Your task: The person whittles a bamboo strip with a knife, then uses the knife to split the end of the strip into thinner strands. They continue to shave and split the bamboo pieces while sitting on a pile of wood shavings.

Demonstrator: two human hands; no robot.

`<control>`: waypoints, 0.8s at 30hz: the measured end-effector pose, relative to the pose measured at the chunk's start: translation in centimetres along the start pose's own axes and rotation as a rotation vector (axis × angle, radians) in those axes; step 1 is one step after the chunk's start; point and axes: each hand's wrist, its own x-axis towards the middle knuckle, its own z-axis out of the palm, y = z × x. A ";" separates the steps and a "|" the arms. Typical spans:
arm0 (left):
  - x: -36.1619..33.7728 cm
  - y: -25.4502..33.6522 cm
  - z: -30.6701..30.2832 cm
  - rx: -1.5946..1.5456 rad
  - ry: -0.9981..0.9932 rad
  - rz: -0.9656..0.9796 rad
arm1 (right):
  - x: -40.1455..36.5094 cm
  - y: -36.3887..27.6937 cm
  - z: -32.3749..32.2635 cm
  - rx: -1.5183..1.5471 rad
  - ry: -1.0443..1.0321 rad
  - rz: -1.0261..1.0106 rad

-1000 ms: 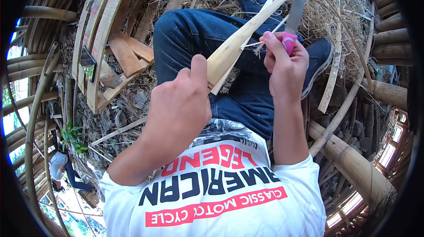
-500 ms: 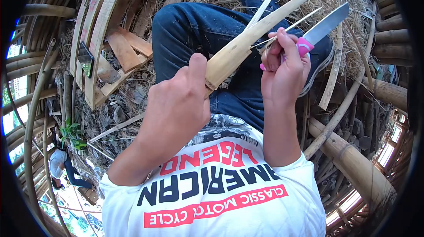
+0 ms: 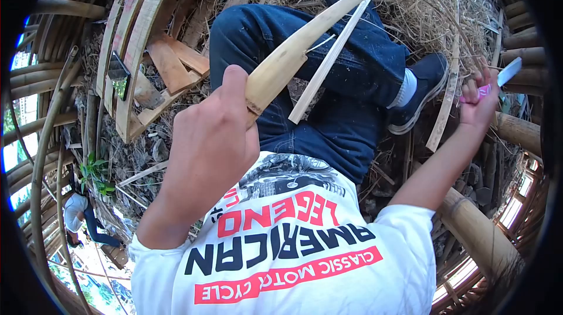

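My left hand grips the lower end of a long, tapering bamboo piece, which points up and to the right over my bent legs. Thin fibres stick out from a notch on its edge. Out at the far right, my right hand is closed round the pink handle of a knife, its blade pointing up and right, apart from the bamboo. A narrow pale strip lies across my jeans, below the bamboo piece.
Curved wooden slats, a phone and wood blocks are at the left. Shavings cover the ground ahead. A thick bamboo pole runs at lower right. Another person is at far left.
My right hand has moved far right with the knife, away from the bamboo. My left hand and the bamboo piece have shifted left, and more of the pale strip shows.
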 end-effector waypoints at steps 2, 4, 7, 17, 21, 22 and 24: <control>0.1 0.2 0.1 -0.057 -0.016 -0.029 | 1.6 -0.8 -4.1 0.051 -0.048 0.079; 0.4 0.4 0.4 -0.082 -0.017 -0.021 | 1.1 -1.0 -5.0 -0.439 0.451 -0.094; 1.0 0.7 1.0 -0.130 -0.041 -0.033 | -4.4 1.6 -0.3 -0.535 0.289 -0.179; 1.2 1.3 2.2 -0.273 -0.075 -0.068 | -14.3 9.7 13.2 -0.681 -0.703 -0.165; 1.1 1.3 1.8 -0.330 -0.129 -0.071 | -13.7 11.4 13.4 -0.820 -0.720 -0.327; 1.0 1.3 1.6 -0.371 -0.166 -0.096 | -13.6 11.6 13.3 -0.820 -0.723 -0.324; 1.0 1.2 1.6 -0.357 -0.183 -0.087 | -13.3 11.8 13.0 -0.901 -0.777 -0.357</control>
